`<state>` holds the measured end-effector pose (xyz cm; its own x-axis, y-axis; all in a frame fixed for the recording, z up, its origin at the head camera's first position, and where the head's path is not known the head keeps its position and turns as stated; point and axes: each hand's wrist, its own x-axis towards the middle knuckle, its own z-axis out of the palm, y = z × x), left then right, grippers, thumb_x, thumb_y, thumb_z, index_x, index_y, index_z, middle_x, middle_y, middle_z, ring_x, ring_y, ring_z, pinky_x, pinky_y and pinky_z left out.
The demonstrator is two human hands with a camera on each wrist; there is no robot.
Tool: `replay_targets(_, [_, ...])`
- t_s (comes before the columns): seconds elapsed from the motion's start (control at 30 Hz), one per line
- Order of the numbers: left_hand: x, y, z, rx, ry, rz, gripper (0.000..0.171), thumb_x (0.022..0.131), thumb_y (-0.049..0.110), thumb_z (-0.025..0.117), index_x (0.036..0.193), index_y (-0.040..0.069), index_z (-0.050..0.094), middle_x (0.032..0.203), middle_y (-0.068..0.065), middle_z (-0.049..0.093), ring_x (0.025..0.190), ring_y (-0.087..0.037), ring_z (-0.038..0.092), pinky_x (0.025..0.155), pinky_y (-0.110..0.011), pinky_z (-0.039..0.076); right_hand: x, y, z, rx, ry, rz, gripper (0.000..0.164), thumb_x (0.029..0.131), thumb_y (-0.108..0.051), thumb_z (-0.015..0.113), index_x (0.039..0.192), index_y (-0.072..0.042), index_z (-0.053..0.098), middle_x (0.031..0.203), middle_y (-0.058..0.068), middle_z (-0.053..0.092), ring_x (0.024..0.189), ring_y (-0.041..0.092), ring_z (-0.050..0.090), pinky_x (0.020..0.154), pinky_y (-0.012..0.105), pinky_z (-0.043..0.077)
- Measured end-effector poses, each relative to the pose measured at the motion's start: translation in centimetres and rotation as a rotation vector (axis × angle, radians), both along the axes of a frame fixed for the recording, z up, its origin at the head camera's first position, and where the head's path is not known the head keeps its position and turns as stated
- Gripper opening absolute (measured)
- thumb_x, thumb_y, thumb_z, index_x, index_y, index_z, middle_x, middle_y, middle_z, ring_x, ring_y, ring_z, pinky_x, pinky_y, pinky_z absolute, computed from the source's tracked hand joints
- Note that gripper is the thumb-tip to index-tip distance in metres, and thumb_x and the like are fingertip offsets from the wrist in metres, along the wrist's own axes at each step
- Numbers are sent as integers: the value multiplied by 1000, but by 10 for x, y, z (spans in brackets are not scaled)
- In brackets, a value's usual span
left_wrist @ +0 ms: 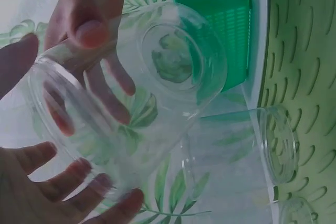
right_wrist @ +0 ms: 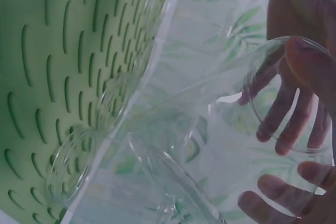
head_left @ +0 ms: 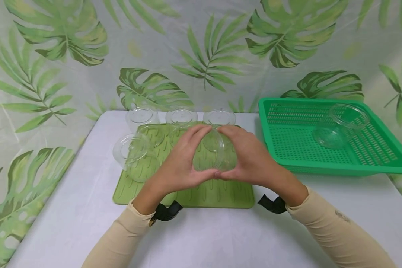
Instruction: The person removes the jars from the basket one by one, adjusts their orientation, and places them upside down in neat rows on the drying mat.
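In the head view my left hand point(head_left: 179, 162) and right hand point(head_left: 252, 158) hold one clear plastic cup point(head_left: 207, 152) between them, over the green ridged mat point(head_left: 187, 199). Fingers curve round its sides, and the thumbs meet at the near side. Seen in the left wrist view, the cup point(left_wrist: 168, 108) has its wide rim beside the hands and its ringed base toward the mat side. Three clear cups stand in a row along the mat's back, including a left one point(head_left: 142, 117); another cup point(head_left: 132, 149) stands nearer at the left. My hands partly hide the back right cup point(head_left: 219, 117).
A green slotted plastic basket point(head_left: 269, 149) stands at the right, with a clear cup point(head_left: 348, 117) tilted inside it. White cloth point(head_left: 214, 238) covers the table. A leaf-patterned sheet point(head_left: 221, 29) hangs behind.
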<state>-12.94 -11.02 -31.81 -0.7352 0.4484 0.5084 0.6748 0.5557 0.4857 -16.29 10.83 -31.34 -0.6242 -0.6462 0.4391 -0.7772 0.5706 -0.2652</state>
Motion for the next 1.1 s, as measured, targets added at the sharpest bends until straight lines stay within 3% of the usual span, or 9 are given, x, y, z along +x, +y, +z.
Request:
replay_targets(0.2, [1,0,2,-62,-20,9,96,75,40,85,151,9,36,150,-10,39,138,-24,42,115,-44,41,3,0,-2,21,22,-12,107,62,-51,91,144,-2,43,142,15,53,132,34,51,101,57,49])
replay_targets(0.47, [1,-5,0,-45,6,2,91,74,38,84,149,13,40,146,-8,44,131,-22,49,109,-43,48,3,-1,-8,12,16,-3,107,63,-54,89,146,-6,41,143,12,52,131,30,51,98,57,51])
replay_targets(1.1, [1,-11,5,-40,50,-28,88,73,37,85,145,6,44,144,-11,46,130,-24,51,109,-43,49,3,0,-13,-24,47,-5,110,62,-58,88,148,-10,40,144,10,50,130,29,52,94,55,50])
